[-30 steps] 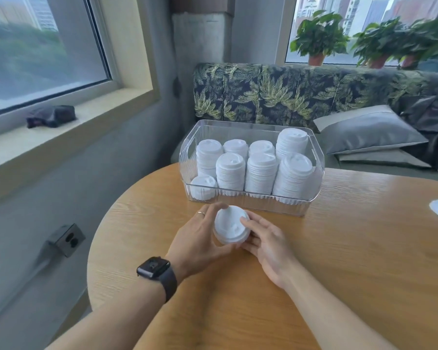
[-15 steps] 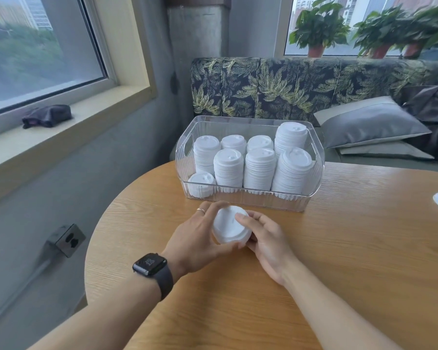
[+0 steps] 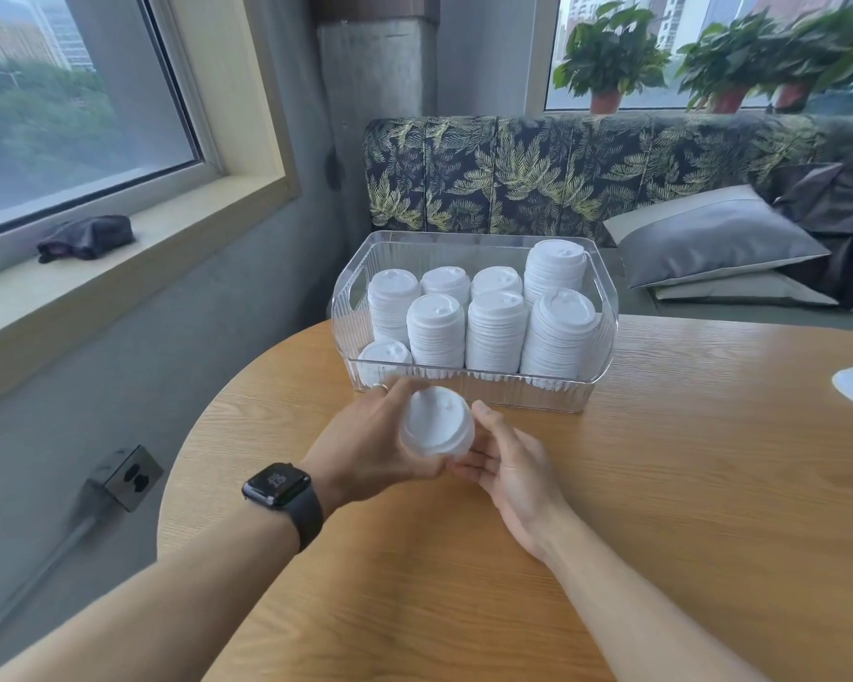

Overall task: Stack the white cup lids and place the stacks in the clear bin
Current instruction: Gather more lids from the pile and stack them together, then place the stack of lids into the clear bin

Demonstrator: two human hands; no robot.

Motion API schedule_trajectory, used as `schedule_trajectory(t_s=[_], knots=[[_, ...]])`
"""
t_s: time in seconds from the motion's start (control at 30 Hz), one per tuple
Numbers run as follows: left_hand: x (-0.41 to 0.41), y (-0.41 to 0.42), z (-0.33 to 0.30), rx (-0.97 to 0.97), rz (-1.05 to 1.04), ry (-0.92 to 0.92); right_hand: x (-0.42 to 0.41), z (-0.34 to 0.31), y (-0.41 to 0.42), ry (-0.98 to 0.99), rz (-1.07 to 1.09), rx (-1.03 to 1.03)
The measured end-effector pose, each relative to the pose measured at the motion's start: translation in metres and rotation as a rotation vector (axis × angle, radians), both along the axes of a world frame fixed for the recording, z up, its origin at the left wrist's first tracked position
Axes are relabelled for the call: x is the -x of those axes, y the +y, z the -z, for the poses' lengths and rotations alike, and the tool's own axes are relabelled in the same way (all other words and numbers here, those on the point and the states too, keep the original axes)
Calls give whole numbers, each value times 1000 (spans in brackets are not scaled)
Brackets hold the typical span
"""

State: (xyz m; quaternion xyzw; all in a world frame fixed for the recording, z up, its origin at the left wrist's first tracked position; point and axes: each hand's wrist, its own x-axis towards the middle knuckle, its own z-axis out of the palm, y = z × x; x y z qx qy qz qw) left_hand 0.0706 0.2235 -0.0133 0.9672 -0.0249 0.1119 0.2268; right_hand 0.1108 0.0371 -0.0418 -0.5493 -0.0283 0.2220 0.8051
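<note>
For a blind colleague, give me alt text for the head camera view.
Two hands, left hand and right hand, hold a small stack of white lids above a round wooden table, in front of a clear bin holding eight lid stacks.

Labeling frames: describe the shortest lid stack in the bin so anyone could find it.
Start at the clear bin on the round wooden table. Go to its front left corner, nearest the left hand. The short stack there is far lower than the seven tall stacks around it.

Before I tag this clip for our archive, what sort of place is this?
Probably a cafe or office lounge corner: a round wooden table beside a leaf-print sofa, potted plants on the windowsill, high-rise buildings outside.
</note>
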Motion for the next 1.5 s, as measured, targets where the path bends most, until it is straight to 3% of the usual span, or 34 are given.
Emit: schedule_trajectory(t_s=[0.17, 0.27, 0.7, 1.17, 1.5], knots=[[-25, 17, -28, 58, -172, -196, 0, 5, 2, -40, 102, 41], [-45, 25, -47, -27, -259, -218, 0, 9, 4, -106, 123, 90], [-99, 32, -68, -612, -349, 23, -6, 13, 1, -171, 127, 121], [-128, 30, -64, -828, -334, 269, -4, 11, -3, -169, 96, 112], [-134, 33, -52, -553, -264, 365, -15, 13, 9, -213, 151, 202]])
